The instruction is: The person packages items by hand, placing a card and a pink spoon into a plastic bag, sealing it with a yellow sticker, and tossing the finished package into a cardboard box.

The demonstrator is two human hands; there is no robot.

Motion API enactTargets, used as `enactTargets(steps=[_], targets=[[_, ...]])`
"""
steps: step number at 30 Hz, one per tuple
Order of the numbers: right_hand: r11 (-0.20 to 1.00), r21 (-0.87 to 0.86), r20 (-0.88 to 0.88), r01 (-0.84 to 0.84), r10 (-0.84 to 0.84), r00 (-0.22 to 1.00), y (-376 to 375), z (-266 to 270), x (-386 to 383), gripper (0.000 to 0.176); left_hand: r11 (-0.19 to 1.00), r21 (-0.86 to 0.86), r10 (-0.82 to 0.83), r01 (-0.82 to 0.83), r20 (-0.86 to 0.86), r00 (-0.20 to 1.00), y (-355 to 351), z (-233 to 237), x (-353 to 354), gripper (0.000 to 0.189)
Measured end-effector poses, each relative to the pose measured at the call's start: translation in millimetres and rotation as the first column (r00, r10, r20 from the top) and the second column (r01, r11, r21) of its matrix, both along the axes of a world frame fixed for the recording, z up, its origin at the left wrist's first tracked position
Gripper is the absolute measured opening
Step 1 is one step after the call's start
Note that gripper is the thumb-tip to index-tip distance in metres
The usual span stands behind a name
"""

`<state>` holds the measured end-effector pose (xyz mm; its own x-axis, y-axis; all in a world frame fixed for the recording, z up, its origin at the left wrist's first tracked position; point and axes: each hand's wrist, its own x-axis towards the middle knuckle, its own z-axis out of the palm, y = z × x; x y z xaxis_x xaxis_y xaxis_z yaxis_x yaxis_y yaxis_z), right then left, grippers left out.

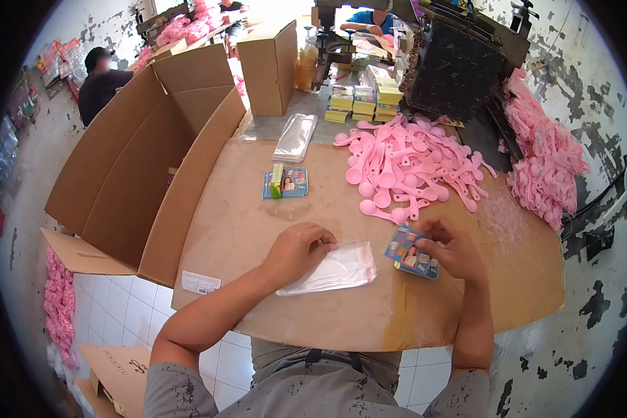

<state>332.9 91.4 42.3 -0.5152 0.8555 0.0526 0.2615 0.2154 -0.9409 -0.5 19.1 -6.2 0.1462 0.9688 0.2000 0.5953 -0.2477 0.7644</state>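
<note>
In front of me lies a stack of clear plastic bags [338, 270] on the brown cardboard-covered table. My left hand [301, 252] rests at its upper left edge, thumb and fingers pinched together on the plastic. To the right, my right hand [454, 252] grips a blue printed card [400, 241] between thumb and fingers. Another part of the blue cards [419, 265], with a picture of a person on it, shows just under that hand. Beyond the hands, a large heap of pink measuring spoons [404, 164] spreads over the table.
A blue card stack [296, 182] with a small yellow-green box on it lies farther back. Behind are more clear bags [296, 138] and stacked cards [364, 104]. A large open carton [167, 202] stands left; pink spoons in bundles [547, 160] hang right. Other people [101, 90] sit beyond.
</note>
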Motion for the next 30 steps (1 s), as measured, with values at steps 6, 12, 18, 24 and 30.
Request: enactTargets(steps=[6,12,18,24,30], targets=[[0.808,0.517,0.259,-0.283,0.167,0.951,-15.9,-30.1,-51.4,0.021,0.946,0.321,-0.052,0.036,0.042,0.998,1.3,-2.6,4.2,0.011],[0.667,0.65,0.424,-0.365,0.081,0.902,-23.0,-23.1,-56.6,0.027,0.991,-0.065,-0.057,0.12,0.602,0.797,1.8,-7.4,-4.0,0.013],[0.914,0.369,0.174,-0.171,0.113,0.978,-20.9,-18.8,-50.7,0.029,0.931,-0.259,-0.01,0.259,0.689,0.725,0.0,2.1,-2.4,0.035],[0.968,0.214,-0.245,0.128,-0.074,0.967,-18.9,-28.3,-55.0,0.034,0.93,-0.263,-0.005,0.255,0.687,0.726,-2.7,1.8,3.8,0.049],[0.884,0.464,-0.038,0.056,-0.043,0.998,-16.3,-23.5,-48.4,0.033,0.921,-0.287,-0.02,0.265,0.643,0.765,-3.9,-2.9,4.9,0.045]])
